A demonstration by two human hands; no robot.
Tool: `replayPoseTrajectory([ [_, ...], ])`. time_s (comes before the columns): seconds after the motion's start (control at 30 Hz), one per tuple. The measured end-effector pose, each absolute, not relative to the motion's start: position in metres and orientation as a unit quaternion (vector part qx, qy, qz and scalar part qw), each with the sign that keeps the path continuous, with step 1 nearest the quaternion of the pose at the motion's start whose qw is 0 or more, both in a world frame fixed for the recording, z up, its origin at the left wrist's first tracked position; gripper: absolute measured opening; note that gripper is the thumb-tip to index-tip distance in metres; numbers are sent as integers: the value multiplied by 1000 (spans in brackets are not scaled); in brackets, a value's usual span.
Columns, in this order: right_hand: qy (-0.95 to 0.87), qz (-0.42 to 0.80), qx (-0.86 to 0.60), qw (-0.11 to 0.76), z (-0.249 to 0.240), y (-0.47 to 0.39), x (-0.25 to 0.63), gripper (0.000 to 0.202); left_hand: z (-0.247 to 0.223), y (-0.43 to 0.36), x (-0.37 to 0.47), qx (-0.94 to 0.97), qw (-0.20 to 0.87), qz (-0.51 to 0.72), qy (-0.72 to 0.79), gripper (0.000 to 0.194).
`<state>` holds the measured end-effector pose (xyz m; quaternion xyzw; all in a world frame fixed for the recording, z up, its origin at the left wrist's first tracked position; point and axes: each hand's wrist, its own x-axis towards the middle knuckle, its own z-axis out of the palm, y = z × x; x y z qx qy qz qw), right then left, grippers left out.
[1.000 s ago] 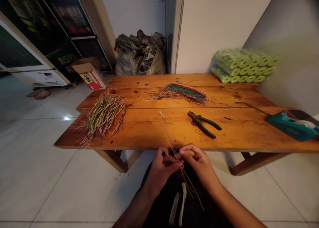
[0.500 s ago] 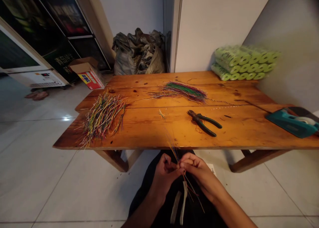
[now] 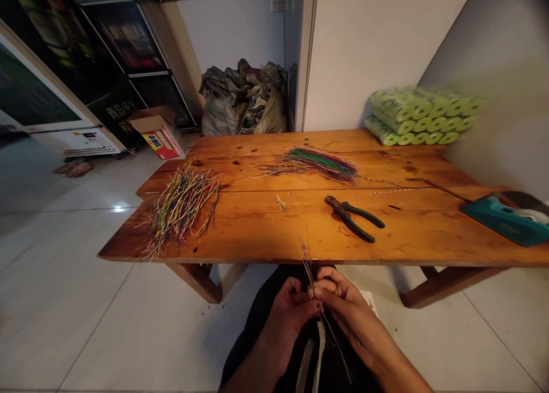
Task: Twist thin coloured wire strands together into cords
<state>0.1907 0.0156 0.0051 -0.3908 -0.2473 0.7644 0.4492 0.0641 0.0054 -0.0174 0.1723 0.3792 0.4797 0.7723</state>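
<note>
My left hand (image 3: 295,310) and my right hand (image 3: 337,296) meet over my lap, just below the table's front edge. Both are closed in a pinch around a small bunch of thin coloured wires (image 3: 307,265). The wires' upper ends stick up past the fingers in front of the table edge, and a few more run downward below the hands. A pale flat strip (image 3: 320,347) hangs under the fingers, and a second strip (image 3: 303,367) lies beside it on the dark clothing. Fingertips hide the part of the wires between them.
On the wooden table (image 3: 257,233) lie a loose pile of coloured wires (image 3: 184,207), a bundle of wires (image 3: 321,163), pliers (image 3: 354,218) with dark handles and a teal tape dispenser (image 3: 506,218). Green-wrapped rolls (image 3: 422,118) sit at the back right. An open carton (image 3: 158,135) stands beyond the left end.
The view has tilted slightly, so everything sits a little lower. The wires in my hands stand more upright and closer together, with fewer spread out below. Both hands keep their pinch.
</note>
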Motion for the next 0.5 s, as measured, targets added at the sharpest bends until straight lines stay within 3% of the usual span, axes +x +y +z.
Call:
replayPoseTrajectory([
  [0.1, -245, 758, -405, 449, 8, 16, 200, 32, -5, 11, 48, 370, 700, 421, 442, 29],
  [0.23, -270, 780, -380, 418, 13, 13, 200, 29, 19, 21, 26, 619, 537, 346, 457, 34],
  [0.37, -287, 816, -340, 370, 12, 10, 191, 32, 34, 29, 18, 667, 513, 321, 435, 22],
  [0.5, -295, 835, -305, 349, 9, 13, 188, 32, 35, 33, 15, 693, 522, 303, 394, 26],
])
